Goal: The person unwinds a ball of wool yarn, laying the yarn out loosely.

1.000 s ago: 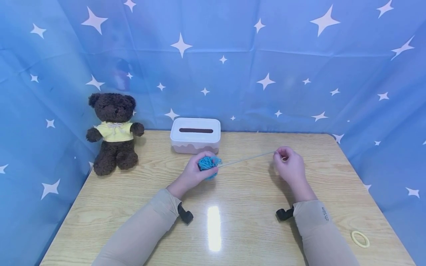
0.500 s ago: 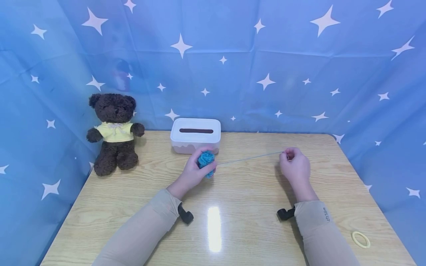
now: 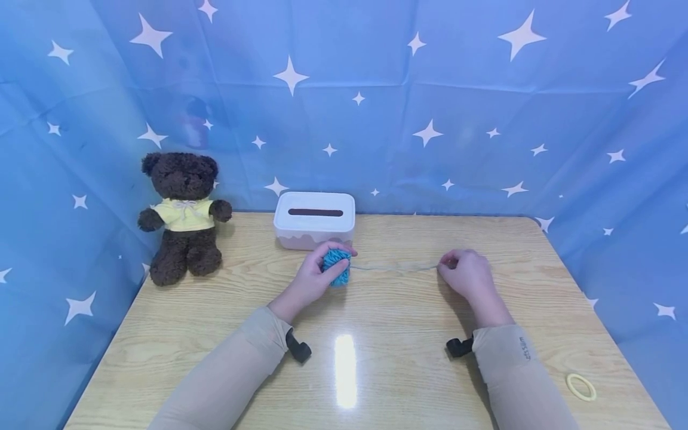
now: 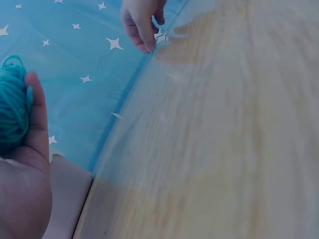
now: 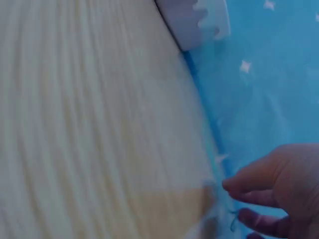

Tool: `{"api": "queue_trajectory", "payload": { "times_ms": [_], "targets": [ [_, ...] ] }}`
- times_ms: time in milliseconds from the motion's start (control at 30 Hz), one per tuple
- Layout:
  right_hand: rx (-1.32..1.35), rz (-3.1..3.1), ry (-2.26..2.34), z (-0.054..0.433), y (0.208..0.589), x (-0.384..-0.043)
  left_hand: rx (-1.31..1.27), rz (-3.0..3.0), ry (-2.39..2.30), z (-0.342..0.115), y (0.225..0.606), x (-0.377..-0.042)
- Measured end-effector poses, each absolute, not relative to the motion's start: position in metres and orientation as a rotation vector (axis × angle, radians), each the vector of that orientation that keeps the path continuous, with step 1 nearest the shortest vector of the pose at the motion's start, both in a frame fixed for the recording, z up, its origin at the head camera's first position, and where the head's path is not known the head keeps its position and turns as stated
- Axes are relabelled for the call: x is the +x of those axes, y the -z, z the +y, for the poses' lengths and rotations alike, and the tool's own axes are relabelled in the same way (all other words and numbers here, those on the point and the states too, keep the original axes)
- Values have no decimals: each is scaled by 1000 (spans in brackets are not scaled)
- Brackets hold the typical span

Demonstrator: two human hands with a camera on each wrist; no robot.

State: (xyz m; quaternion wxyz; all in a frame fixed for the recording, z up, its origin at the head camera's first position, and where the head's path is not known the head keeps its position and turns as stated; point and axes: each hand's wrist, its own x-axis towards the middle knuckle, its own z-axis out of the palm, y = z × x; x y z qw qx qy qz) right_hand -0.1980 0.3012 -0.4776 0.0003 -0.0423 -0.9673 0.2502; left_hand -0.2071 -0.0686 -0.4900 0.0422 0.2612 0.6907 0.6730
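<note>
My left hand (image 3: 310,278) grips a ball of turquoise yarn (image 3: 334,258), thumb across its front and fingers behind it. The same yarn ball (image 4: 12,109) shows at the left edge of the left wrist view. From the ball a thin yarn strand (image 3: 392,268) runs almost level to my right hand (image 3: 469,273), which pinches it between thumb and fingertips. In the right wrist view, a small curl of yarn (image 5: 233,221) hangs by the fingertips. Both hands are over the wooden table (image 3: 403,358).
A white tissue box (image 3: 314,203) stands right behind my left hand. A dark brown teddy bear (image 3: 188,221) in a yellow top sits at the back left. A pale yellow ring (image 3: 581,387) lies at the front right. A blue star-patterned curtain (image 3: 376,119) closes off the back.
My right hand moved out to the right, then back left and a little nearer. The strand went from sloping and taut to nearly level and looser. The yarn ball has turned in my left hand.
</note>
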Motion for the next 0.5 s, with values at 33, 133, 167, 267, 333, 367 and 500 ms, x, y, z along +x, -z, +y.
{"api": "queue_trajectory", "payload": {
  "times_ms": [33,133,167,267,333,367,500],
  "targets": [
    [-114,-3014,-801,296,475,-197,805,2114,-2052,-68,490,-207],
    [12,-2850,-967,275,473,-194,829,2095,-2053,-67,490,-206],
    [78,-2779,-1068,266,474,-193,837,2092,-2053,-67,490,-206],
    [343,-2623,-1304,235,481,-189,857,2068,-2064,-66,491,-207],
    [486,-2604,-1417,214,484,-184,873,2034,-2076,-66,491,-207],
    [545,-2608,-1441,204,485,-182,882,2008,-2086,-66,492,-207],
    [645,-2663,-1403,178,487,-175,893,2004,-2084,-66,493,-206]
  ]
}}
